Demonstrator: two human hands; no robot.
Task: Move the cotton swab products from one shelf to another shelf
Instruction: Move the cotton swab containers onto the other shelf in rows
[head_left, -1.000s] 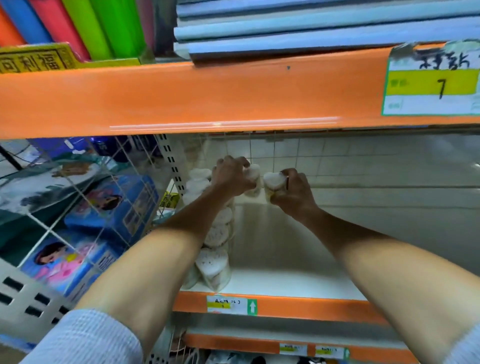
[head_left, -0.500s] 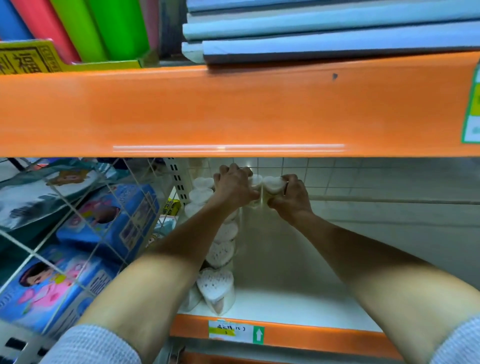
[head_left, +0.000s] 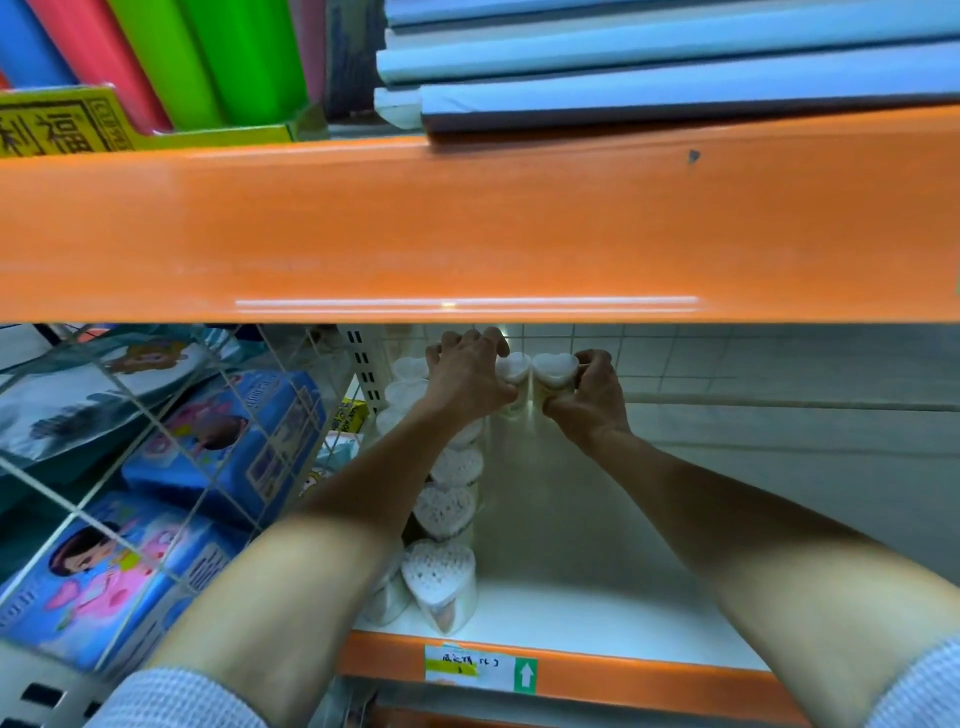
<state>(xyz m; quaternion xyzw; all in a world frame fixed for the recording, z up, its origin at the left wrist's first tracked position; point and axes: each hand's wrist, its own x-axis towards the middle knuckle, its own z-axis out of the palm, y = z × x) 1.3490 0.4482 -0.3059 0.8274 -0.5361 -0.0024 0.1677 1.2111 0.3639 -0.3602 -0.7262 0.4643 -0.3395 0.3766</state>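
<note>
Head view, your left hand (head_left: 467, 376): it reaches to the back of the white shelf (head_left: 597, 613), fingers curled over a heart-shaped cotton swab tub (head_left: 511, 370) and gripping it from above.
Head view, your right hand (head_left: 589, 397): fingers and thumb wrap a second heart-shaped tub (head_left: 555, 370), holding it upright; the two tubs stand just beside each other, nearly touching.
Swab row (head_left: 444, 509): more heart-shaped tubs stand in a line from the shelf's front edge to its back, along the left side, partly hidden under your left forearm.
Front tub (head_left: 440, 584): upright near the shelf lip, swab tips showing through its lid.
In the way above: a broad orange beam (head_left: 467, 228) crosses the whole view and cuts off the top of the bay; your knuckles sit just below it.
In the way left: a white wire grid (head_left: 156, 441) divides this bay from the next, where blue printed packs (head_left: 228, 441) lie tilted.
Upper shelf: coloured rolls (head_left: 171, 57) on the left, pale blue rolls (head_left: 649, 57) on the right.
Shelf lip: an orange edge carrying a price label (head_left: 480, 670) with a green arrow.
Back wall: a pale wire mesh (head_left: 727, 353) behind your hands.
</note>
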